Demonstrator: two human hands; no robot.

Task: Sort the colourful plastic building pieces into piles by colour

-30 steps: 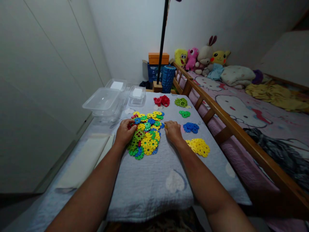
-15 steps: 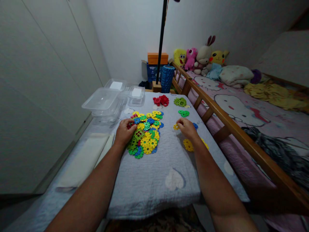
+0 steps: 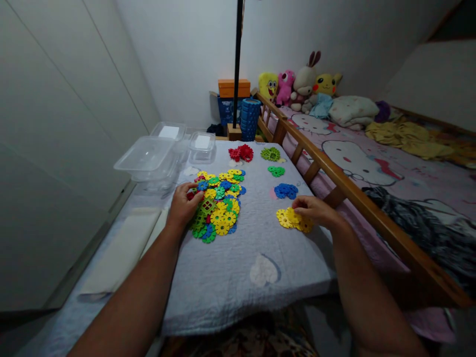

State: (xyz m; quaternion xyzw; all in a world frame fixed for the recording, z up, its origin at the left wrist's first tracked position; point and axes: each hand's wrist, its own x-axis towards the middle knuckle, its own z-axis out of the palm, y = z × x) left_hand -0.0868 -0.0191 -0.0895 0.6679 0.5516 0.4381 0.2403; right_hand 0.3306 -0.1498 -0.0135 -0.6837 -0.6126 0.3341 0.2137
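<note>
A mixed heap of flower-shaped plastic discs (image 3: 219, 203), yellow, green, blue and red, lies on a pale quilted table top (image 3: 238, 267). My left hand (image 3: 183, 203) rests curled on the heap's left edge, fingers on the pieces. My right hand (image 3: 314, 209) lies over a small pile of yellow discs (image 3: 290, 219) at the right, fingertips closed down on them. Sorted piles sit beyond: blue (image 3: 285, 190), dark green (image 3: 276, 171), light green (image 3: 270, 154) and red (image 3: 241, 152).
Clear plastic tubs (image 3: 148, 158) and a smaller one (image 3: 202, 147) stand at the table's back left. A wooden bed rail (image 3: 334, 178) runs along the right, with plush toys (image 3: 297, 84) on the bed. A black pole (image 3: 236, 64) rises behind the table.
My right hand left the mixed heap with a yellow disc, moved right and came down on the yellow pile. The left hand stayed on the heap. The view shifted slightly.
</note>
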